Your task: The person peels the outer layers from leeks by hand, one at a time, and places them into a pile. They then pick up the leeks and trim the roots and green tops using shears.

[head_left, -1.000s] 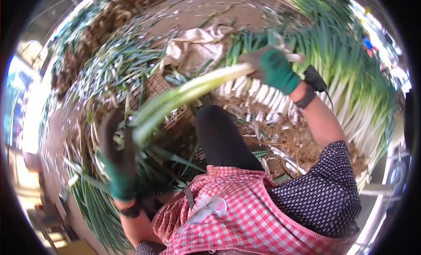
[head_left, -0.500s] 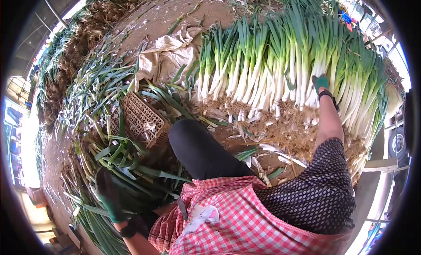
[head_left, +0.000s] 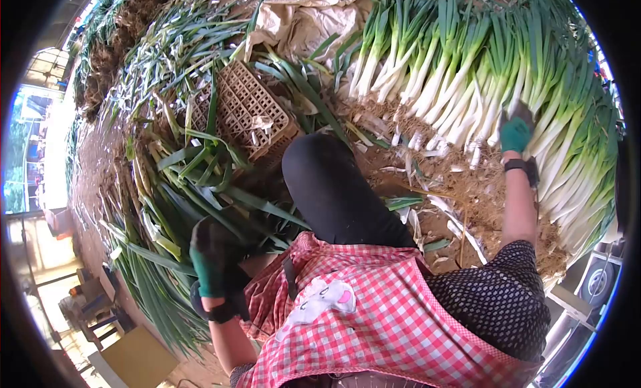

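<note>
My right hand (head_left: 516, 129), in a green glove with dark fingers, is at the white stems of a long row of green onions (head_left: 461, 87). Its fingers point away from me, stretched out over the stems, and I see no onion lifted in it. The onions lie side by side, leaves away from me and brown roots towards me. On the left, my left hand (head_left: 209, 258) wears the same kind of glove and is raised beside my knee. Its fingers look extended, though their dark tips blend into the background; nothing shows in it.
A tan plastic crate (head_left: 257, 111) lies tilted ahead of my knee (head_left: 327, 187). Loose leaves (head_left: 200, 161) are heaped left of it. Beige cloth (head_left: 304, 21) lies crumpled beyond. Soil and root trimmings (head_left: 461, 181) cover the ground below the row. A wheel (head_left: 596, 281) stands at far right.
My view has shifted, so the row and crate appear higher and further right. My right hand stays at the stems of the row. My left hand has come closer to my knee.
</note>
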`<action>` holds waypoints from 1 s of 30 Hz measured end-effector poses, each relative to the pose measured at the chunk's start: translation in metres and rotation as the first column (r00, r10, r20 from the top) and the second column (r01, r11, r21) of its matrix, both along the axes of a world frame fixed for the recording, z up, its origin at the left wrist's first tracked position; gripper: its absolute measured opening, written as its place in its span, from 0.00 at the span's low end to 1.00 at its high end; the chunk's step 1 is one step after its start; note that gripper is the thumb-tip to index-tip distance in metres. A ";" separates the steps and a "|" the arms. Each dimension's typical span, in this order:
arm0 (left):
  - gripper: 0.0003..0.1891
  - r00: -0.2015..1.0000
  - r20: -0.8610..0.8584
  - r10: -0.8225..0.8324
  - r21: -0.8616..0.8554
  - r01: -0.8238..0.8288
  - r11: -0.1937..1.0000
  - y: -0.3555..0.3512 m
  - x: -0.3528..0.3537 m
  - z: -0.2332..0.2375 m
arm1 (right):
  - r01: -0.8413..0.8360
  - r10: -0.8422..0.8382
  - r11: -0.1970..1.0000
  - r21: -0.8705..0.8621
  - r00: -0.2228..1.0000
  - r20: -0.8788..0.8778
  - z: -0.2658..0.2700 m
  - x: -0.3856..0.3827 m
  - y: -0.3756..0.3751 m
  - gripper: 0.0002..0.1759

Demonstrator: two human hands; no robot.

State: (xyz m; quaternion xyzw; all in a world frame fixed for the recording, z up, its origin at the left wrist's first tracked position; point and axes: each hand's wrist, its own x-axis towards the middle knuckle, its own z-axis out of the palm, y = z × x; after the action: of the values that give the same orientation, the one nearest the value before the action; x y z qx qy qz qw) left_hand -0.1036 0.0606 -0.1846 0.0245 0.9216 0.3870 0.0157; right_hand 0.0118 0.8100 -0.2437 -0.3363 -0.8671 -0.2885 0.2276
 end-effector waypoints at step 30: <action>0.30 0.839 0.384 -0.385 0.910 -0.414 0.007 0.126 -0.017 0.088 | 0.349 0.636 -0.731 -0.586 0.659 -0.401 0.127 -0.038 -0.438 0.17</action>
State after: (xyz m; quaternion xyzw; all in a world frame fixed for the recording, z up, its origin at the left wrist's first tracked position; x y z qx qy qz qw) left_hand -0.1208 0.1870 -0.0963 -0.0929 0.3228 0.9082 0.2498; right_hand -0.0258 0.3724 -0.1165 0.0640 -0.6248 0.6692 -0.3972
